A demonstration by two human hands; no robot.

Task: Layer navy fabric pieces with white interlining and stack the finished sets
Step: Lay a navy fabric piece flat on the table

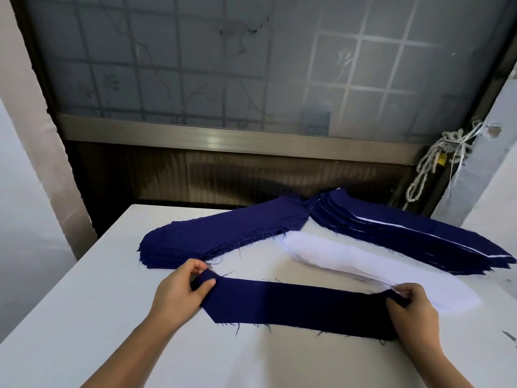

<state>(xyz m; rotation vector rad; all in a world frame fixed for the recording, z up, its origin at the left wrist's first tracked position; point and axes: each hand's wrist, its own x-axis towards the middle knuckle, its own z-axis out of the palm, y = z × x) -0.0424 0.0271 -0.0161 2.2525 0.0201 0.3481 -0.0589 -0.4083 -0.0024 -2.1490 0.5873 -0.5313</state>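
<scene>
Navy strip (302, 306) lies across near table (84, 317), frayed edges. Left hand (179, 289) pinches its left end, right hand (411, 309) its right. Far: navy pile (223, 233) left, white interlining (335, 256) between, layered stack (405, 233) right. Bare tabletop near left.

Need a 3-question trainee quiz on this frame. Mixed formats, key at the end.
1. True or false: the left hand and the right hand each pinch one end of the same navy strip.
2. Where is the white interlining pile? A) on the table, beyond the strip B) in the left hand's grip C) on the floor
3. Fill in: the layered stack, with white edges showing between navy, lies at the table's far ____ side.
Key: 1 true; 2 A; 3 right.
</scene>
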